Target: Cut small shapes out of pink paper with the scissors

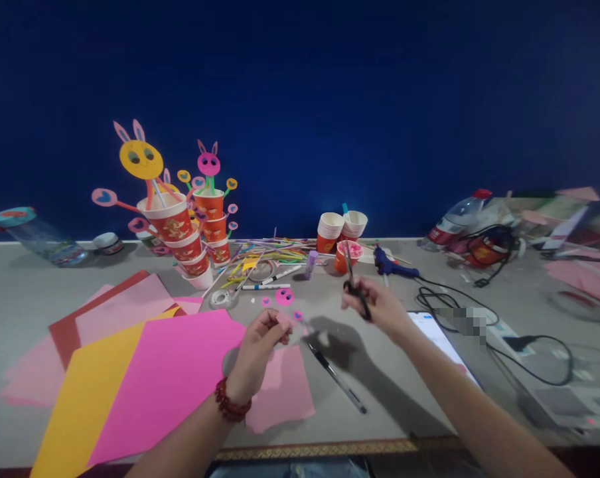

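My left hand point(260, 342) pinches a small piece of light pink paper point(286, 320) over the table. Black-handled scissors point(354, 292) are in my right hand point(374, 305), blades pointing up. Beneath my left hand lies a light pink sheet point(286, 392), with a black pen point(337, 378) to its right. A magenta face cutout point(284, 296) and small round magenta pieces lie just beyond my left hand. To the left, a large magenta sheet point(170, 378) overlaps a yellow sheet point(88, 392).
Stacked-cup figures with rabbit heads point(168, 222) stand at the back left. Behind my hands are colored sticks point(270, 252), a purple glue stick point(310, 264) and paper cups point(330, 229). A blue glue gun point(392, 265), phone point(442, 342) and cables are on the right.
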Available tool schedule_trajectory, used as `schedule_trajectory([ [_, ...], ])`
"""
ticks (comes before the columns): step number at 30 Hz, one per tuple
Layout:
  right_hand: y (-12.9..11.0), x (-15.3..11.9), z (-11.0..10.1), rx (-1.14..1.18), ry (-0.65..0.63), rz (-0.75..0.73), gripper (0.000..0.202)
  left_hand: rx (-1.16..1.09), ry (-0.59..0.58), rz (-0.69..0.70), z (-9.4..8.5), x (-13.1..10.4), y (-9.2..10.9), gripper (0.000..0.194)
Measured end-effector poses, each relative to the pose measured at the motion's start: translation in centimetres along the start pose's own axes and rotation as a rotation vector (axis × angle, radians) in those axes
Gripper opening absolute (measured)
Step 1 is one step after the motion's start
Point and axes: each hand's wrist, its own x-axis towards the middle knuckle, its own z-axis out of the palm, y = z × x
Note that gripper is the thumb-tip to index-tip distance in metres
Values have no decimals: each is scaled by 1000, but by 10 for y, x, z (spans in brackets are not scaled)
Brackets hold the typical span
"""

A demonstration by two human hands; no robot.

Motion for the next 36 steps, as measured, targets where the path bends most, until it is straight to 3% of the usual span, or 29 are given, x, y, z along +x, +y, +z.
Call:
schedule_trajectory([
  [4,9,-56,41,160,-241,55,40,0,-36,-21,2,-3,-2,16],
  [9,22,-90,68,200,-361,103,44,5,-33,-28,4,-6,-1,13],
  [20,36,-104,105,435,-300,117,47,-75,-83,-55,5,-7,-5,13],
  [36,44,-102,120,439,-221,126,50,-71,-72,-90,6,-7,-6,14],
])
